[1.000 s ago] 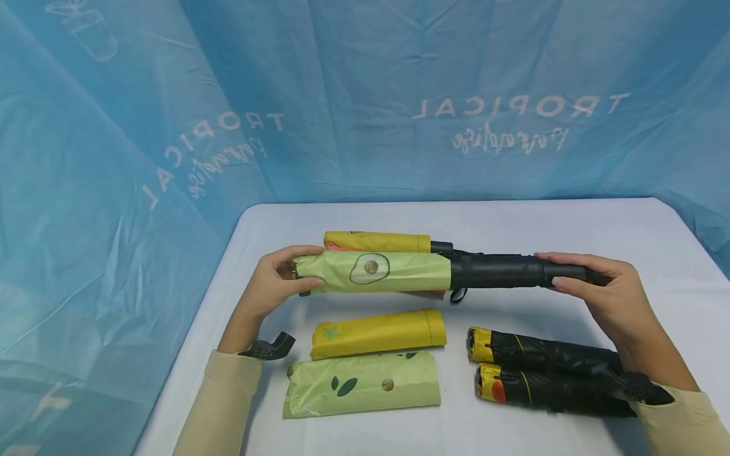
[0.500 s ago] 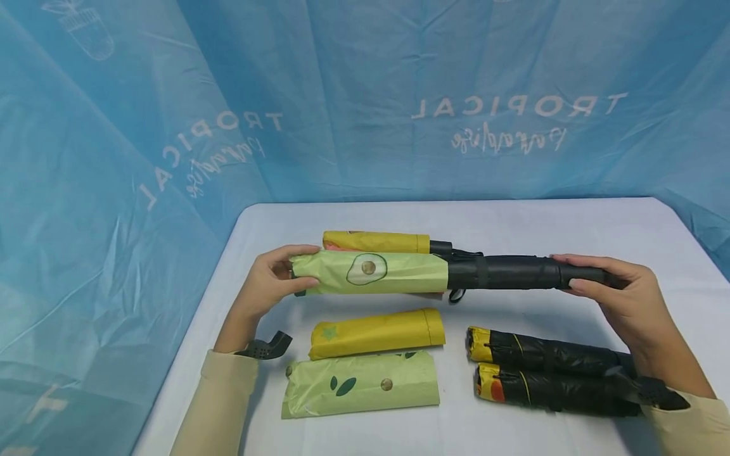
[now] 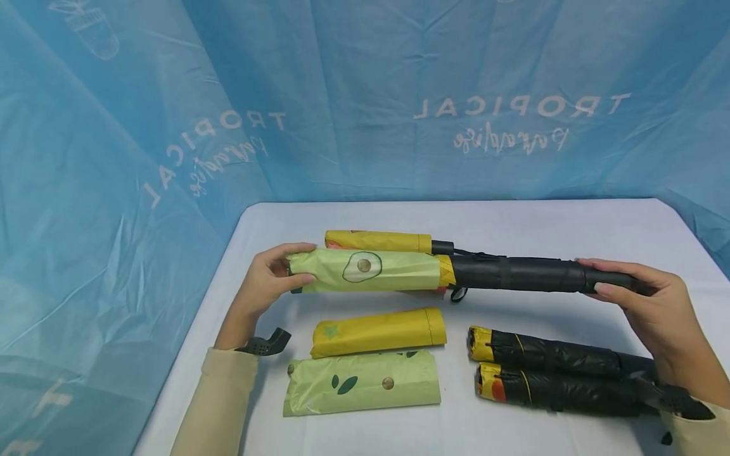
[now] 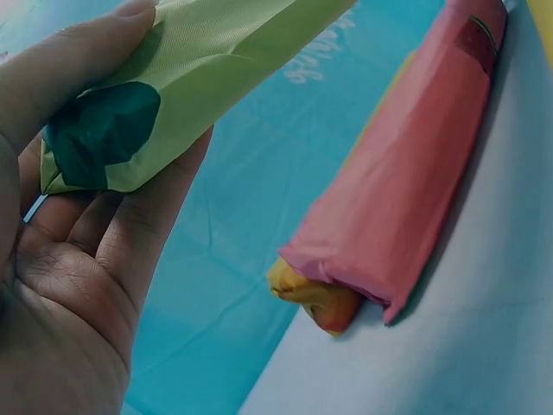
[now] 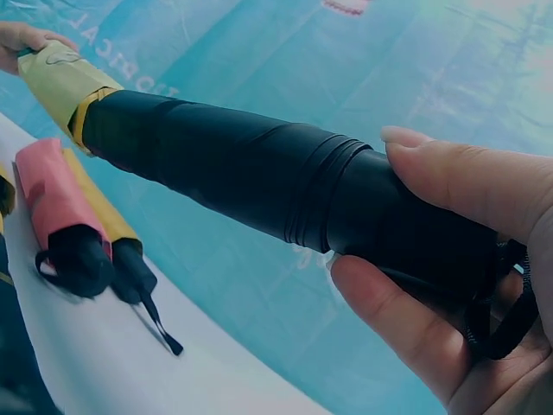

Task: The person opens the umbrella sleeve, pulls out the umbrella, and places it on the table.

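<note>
My left hand point(image 3: 269, 271) pinches the far-left end of a light green umbrella sleeve point(image 3: 399, 272) with an avocado print. Out of the sleeve's right end sticks a folded black umbrella point(image 3: 519, 273), with a strip of its yellow panel showing at the mouth. My right hand point(image 3: 658, 304) grips the umbrella's black handle point(image 5: 415, 216), thumb and fingers on opposite sides; a wrist loop hangs by the palm. Both are held level above the table. In the left wrist view the sleeve's end point(image 4: 199, 60) lies between thumb and fingers.
Behind lie a yellow-sleeved umbrella point(image 3: 379, 240) and a pink-sleeved one point(image 4: 389, 173). In front, a yellow sleeve point(image 3: 377, 332) and another green sleeve point(image 3: 365, 385) lie flat. Two folded black umbrellas point(image 3: 561, 354) rest at right on the white table point(image 3: 502, 437). Blue curtains surround it.
My right hand has moved right with the umbrella, drawing more of it out of the sleeve, and a yellow strip now shows at the mouth. My left hand has stayed almost in place.
</note>
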`<state>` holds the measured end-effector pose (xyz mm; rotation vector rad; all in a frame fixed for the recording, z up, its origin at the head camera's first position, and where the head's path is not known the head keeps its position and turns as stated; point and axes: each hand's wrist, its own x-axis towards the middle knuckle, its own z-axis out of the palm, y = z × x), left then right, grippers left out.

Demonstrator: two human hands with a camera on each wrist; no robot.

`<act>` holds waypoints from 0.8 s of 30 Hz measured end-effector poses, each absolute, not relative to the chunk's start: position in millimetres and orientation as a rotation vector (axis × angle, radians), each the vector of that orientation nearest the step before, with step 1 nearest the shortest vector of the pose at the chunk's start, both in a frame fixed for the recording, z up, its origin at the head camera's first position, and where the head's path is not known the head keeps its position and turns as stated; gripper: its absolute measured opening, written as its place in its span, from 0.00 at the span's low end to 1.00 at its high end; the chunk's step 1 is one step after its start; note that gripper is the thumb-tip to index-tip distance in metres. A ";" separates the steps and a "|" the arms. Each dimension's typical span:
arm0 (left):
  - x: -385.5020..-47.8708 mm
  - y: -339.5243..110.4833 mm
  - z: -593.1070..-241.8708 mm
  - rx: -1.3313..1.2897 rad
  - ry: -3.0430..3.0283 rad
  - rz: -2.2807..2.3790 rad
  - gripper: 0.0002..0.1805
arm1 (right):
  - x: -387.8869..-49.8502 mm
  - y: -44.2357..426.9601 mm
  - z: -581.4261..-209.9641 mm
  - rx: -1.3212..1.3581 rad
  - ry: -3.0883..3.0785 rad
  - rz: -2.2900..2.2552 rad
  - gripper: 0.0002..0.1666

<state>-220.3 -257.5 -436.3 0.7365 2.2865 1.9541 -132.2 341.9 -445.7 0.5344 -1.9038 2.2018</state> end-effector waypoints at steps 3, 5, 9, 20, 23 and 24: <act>-222.6 -258.5 -440.8 0.710 2.295 1.942 0.29 | -127.3 348.5 -452.1 0.523 -1.890 2.197 0.25; -222.6 -258.9 -441.7 0.708 2.306 1.939 0.29 | -124.9 351.9 -455.5 0.512 -1.875 2.195 0.25; -222.0 -259.2 -442.1 0.709 2.325 1.940 0.29 | -120.5 358.0 -459.1 0.521 -1.874 2.183 0.26; -222.7 -263.4 -453.6 0.659 2.323 1.905 0.28 | -110.6 364.0 -461.6 0.423 -1.965 2.099 0.24; -224.9 -264.5 -462.2 0.609 2.306 1.852 0.28 | -107.0 365.6 -464.1 0.423 -1.977 2.102 0.25; -225.7 -264.7 -465.1 0.596 2.308 1.825 0.28 | -105.7 366.1 -465.1 0.420 -1.985 2.100 0.25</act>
